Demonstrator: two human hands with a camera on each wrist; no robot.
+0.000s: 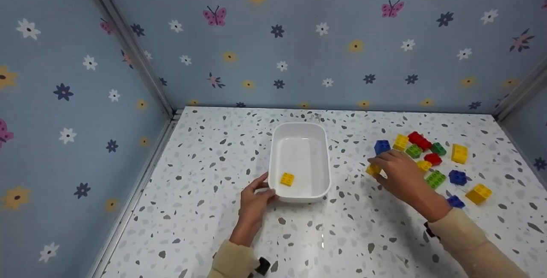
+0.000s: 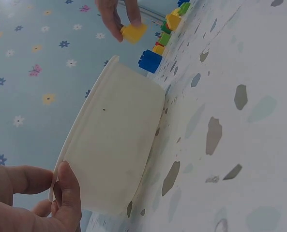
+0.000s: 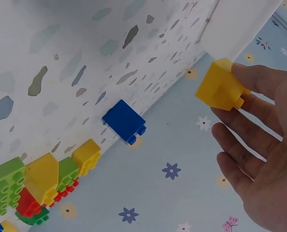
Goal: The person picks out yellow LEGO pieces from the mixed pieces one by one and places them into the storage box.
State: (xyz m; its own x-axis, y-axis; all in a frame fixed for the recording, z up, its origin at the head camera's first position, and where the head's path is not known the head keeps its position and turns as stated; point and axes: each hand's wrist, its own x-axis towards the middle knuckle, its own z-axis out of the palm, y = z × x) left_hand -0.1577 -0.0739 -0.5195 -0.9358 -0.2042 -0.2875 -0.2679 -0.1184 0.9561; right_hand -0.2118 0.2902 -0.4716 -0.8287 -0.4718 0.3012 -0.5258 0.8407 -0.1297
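Head | left hand point(image 1: 254, 200) grips tub point(image 1: 301, 154), long axis forward | right hand point(image 1: 398, 173) pinches yellow brick point(image 1: 372, 170)

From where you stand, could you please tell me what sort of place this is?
Perhaps an enclosed play booth: flower-patterned walls, a speckled tabletop, and toy bricks with a white tub.

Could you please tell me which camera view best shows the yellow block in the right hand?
The right wrist view: the yellow block appears largest there, pinched by the right hand. The head view shows it small and partly covered; the left wrist view, small beyond the container.
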